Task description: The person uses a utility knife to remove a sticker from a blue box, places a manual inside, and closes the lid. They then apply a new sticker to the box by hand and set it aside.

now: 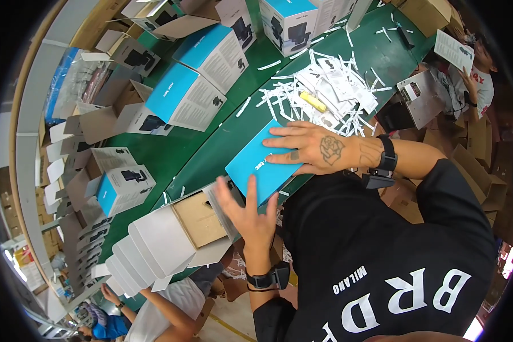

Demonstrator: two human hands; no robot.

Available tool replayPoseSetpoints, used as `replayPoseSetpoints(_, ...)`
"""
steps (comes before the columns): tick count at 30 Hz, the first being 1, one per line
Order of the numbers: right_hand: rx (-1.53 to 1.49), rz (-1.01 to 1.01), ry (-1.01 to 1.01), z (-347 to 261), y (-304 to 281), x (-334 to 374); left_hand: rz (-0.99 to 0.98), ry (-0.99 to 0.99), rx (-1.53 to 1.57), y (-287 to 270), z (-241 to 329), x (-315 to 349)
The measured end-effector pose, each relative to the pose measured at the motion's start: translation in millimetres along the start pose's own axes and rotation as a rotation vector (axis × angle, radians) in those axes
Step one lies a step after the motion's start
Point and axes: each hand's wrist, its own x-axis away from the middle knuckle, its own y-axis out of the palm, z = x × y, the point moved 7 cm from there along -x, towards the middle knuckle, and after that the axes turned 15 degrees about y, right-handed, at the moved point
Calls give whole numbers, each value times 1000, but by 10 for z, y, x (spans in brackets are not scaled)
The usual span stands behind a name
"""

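Note:
A closed carton with a bright blue top lies at the table's near edge in front of me. My right hand, tattooed on its back, rests flat on the carton's top with its fingers stretched out. Beside the carton's lower left edge is my left hand, its fingers spread; I cannot tell whether they touch the carton. Just left of that hand stands an opened white carton with a brown cardboard insert inside. Both wrists wear black bands with small boxes.
Paper strips and labels lie heaped on the green table, with a yellow tool among them. Blue-topped cartons and open cartons line the far left. Other people sit at the right and lower left.

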Motion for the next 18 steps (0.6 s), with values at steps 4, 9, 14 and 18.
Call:
replayPoseSetpoints(4, -58, -78, 48, -104, 44, 20, -95, -36, 425, 245, -254, 235)
replayPoseSetpoints(9, -112, -44, 33, -68, 164, 177, -121, -83, 589, 230, -350, 387)
replayPoseSetpoints(14, -225, 35, 38, -101, 221, 228, -138, -194, 662, 240, -309, 402)
replayPoseSetpoints(18, -80, -15, 61, -217, 176, 114, -132, -113, 396, 332, -135, 370)
